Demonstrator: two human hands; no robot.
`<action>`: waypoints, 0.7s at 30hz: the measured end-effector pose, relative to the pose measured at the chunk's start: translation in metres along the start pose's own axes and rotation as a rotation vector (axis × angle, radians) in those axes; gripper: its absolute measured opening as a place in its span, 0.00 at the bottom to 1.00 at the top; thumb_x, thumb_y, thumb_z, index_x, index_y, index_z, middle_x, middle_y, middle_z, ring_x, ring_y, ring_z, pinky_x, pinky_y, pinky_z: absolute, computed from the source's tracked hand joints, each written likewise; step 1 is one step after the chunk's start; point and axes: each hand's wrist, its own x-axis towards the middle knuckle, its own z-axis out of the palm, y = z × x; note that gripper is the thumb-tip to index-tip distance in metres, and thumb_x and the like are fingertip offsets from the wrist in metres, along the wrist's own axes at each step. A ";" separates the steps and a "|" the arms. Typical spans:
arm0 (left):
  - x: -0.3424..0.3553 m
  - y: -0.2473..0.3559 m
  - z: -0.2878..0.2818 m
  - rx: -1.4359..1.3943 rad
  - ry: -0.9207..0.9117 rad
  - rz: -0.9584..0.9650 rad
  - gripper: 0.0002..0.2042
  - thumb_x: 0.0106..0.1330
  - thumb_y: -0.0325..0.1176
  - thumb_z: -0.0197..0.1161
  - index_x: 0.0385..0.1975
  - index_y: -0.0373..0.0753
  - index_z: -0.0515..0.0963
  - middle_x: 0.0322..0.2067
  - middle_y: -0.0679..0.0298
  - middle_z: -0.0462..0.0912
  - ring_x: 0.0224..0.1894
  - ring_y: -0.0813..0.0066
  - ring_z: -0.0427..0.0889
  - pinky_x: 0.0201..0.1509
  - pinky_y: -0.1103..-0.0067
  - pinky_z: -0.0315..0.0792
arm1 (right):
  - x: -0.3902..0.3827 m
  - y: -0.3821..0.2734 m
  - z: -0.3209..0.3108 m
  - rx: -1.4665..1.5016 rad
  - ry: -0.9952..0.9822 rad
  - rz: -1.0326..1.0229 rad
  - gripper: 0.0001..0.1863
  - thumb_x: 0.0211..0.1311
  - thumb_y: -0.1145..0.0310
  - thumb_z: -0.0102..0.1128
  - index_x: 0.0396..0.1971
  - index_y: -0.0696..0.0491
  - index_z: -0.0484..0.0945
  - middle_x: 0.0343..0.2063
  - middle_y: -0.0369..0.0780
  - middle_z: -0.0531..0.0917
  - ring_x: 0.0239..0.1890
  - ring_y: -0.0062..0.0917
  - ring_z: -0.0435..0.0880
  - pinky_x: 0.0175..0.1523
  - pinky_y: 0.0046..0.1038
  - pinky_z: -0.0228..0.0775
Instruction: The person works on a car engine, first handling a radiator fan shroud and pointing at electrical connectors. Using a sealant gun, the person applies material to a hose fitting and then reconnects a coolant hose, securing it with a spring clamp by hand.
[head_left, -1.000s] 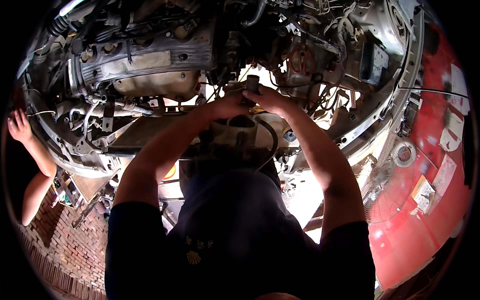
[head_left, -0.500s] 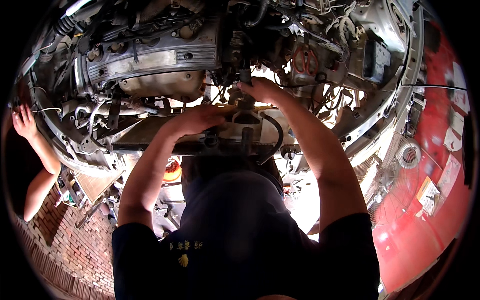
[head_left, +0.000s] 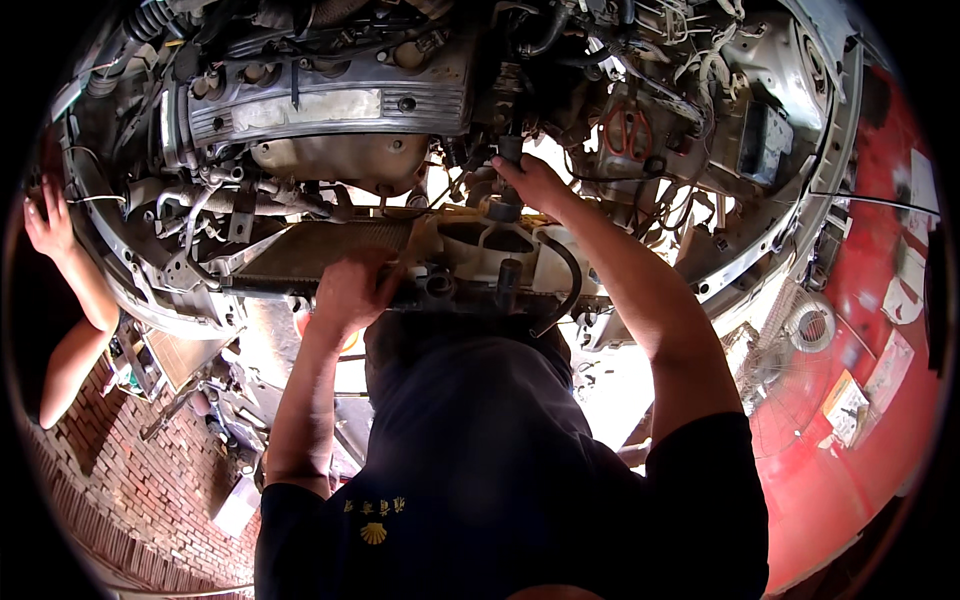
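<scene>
My right hand [head_left: 535,184] is closed round a dark upright hose [head_left: 511,150] beside the engine; part of the grip is hidden. My left hand [head_left: 350,290] rests at the near top edge of a radiator [head_left: 320,246], fingers bent over the rim and thumb a little apart. Right of that hand lies a pale plastic fan shroud [head_left: 430,240] with a round opening. Another black hose [head_left: 571,280] curves down along its right side. Behind stands the engine with its ribbed grey cover [head_left: 320,110].
At far left, another person's hand [head_left: 48,222] is on the car's body edge. Orange-handled scissors or pliers [head_left: 626,132] lie among the wiring. On the right are a wire-cage fan [head_left: 790,350] and a red panel [head_left: 820,490]. A brick floor [head_left: 160,480] shows lower left.
My left hand has drawn back from the shroud, left and nearer, to the radiator's edge. My right hand stays at the dark hose. The whole view has shifted slightly.
</scene>
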 end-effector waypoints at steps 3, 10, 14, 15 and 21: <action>-0.002 0.000 0.001 0.019 0.014 0.014 0.15 0.69 0.42 0.68 0.48 0.39 0.85 0.45 0.51 0.88 0.47 0.45 0.87 0.49 0.58 0.80 | 0.000 -0.004 -0.001 -0.041 -0.028 0.039 0.36 0.77 0.36 0.54 0.51 0.61 0.82 0.38 0.41 0.90 0.42 0.27 0.87 0.51 0.32 0.77; 0.009 0.000 -0.004 0.061 0.061 0.081 0.14 0.68 0.41 0.70 0.46 0.40 0.85 0.44 0.52 0.88 0.45 0.46 0.87 0.47 0.58 0.81 | 0.001 -0.017 -0.017 -0.120 -0.029 -0.055 0.43 0.73 0.30 0.53 0.46 0.64 0.82 0.38 0.53 0.88 0.45 0.45 0.88 0.54 0.41 0.76; 0.018 -0.001 -0.006 0.050 0.050 0.065 0.15 0.68 0.43 0.70 0.46 0.39 0.85 0.41 0.52 0.88 0.43 0.45 0.87 0.46 0.57 0.80 | 0.007 -0.014 -0.022 -0.123 -0.083 -0.040 0.43 0.71 0.28 0.54 0.46 0.63 0.83 0.38 0.52 0.88 0.44 0.43 0.88 0.55 0.41 0.77; 0.020 0.000 -0.007 0.049 0.071 0.089 0.15 0.68 0.43 0.69 0.47 0.39 0.85 0.40 0.52 0.89 0.43 0.45 0.87 0.46 0.56 0.80 | 0.008 -0.012 -0.022 -0.103 -0.085 -0.036 0.43 0.71 0.28 0.54 0.46 0.63 0.83 0.38 0.52 0.88 0.44 0.43 0.88 0.55 0.41 0.77; 0.010 0.005 -0.003 0.066 -0.031 -0.010 0.15 0.68 0.44 0.67 0.45 0.40 0.85 0.39 0.51 0.88 0.42 0.43 0.87 0.46 0.56 0.81 | 0.011 -0.006 -0.008 0.034 0.005 0.049 0.41 0.69 0.30 0.58 0.48 0.62 0.85 0.38 0.50 0.88 0.45 0.42 0.87 0.55 0.41 0.76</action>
